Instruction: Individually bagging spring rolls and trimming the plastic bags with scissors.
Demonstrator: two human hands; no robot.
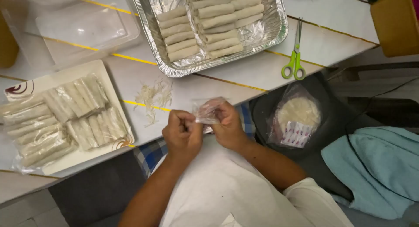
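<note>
Both hands, the left hand (182, 133) and the right hand (227, 122), are pinching a small clear plastic bag (207, 111) together above the lap, just beside the bench (244, 74) edge. It seems they are opening or tying it; the next move is probably needing a careful grip on thin film.

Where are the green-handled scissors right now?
In the head view, the scissors lie on the table's right side, just beside the foil tray of rolls, up and right of the right hand.
</note>
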